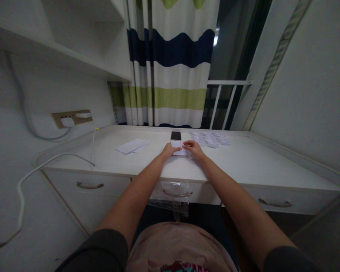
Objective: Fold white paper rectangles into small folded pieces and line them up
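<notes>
A small piece of white paper [176, 144] is between my two hands near the middle of the white desk. My left hand [169, 150] is closed on its left side, with the thumb lying across it. On the right, my right hand [194, 148] pinches the paper's edge with thumb and fingertips. Whether the paper is folded or is a small packet, I cannot tell. Just behind it rests a dark, flat, phone-like object [176, 135]. Many small white folded pieces [211, 138] lie in a cluster behind and right of my right hand.
Flat white sheets [133, 146] lie on the desk [260, 162] to the left. A white cable [65, 154] reaches over the desk's left end from the wall socket [72, 118]. Clear plastic [175, 187] hangs at the middle drawer. A striped curtain [181, 75] hangs behind.
</notes>
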Motion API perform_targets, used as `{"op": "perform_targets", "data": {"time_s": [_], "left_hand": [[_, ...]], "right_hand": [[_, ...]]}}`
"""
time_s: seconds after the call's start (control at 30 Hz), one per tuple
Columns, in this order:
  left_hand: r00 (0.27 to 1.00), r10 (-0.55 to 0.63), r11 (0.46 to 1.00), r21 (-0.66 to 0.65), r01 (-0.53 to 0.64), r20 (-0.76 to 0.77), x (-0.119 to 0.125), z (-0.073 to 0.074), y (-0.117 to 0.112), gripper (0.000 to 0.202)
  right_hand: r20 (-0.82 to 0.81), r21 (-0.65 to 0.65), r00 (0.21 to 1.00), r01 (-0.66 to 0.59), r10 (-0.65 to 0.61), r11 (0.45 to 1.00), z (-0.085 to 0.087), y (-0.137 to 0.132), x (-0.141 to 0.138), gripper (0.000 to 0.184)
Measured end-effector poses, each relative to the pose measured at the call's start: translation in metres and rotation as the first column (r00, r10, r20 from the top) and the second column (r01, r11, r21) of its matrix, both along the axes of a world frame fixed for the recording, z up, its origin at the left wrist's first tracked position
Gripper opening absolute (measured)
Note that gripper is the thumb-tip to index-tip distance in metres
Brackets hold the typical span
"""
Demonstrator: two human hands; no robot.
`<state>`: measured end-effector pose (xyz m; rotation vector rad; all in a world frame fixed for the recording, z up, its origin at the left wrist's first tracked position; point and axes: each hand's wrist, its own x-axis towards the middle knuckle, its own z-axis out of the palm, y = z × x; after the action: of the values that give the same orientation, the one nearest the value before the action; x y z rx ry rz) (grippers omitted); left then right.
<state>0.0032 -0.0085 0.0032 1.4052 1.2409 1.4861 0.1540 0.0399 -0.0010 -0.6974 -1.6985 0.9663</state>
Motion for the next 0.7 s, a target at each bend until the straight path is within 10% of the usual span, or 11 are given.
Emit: {"op": "perform_targets", "data": {"time_s": [0.7], "left_hand": [[0.989,-0.114,0.993,0.024,0.117,-0.095,0.0012,-0.0011,-0.0018,0.028]], "right_hand": [[0.008,-0.066,1.000,-0.026,0.026,0.998,0.0058,-0.0080,0.0001,0.030]]}}
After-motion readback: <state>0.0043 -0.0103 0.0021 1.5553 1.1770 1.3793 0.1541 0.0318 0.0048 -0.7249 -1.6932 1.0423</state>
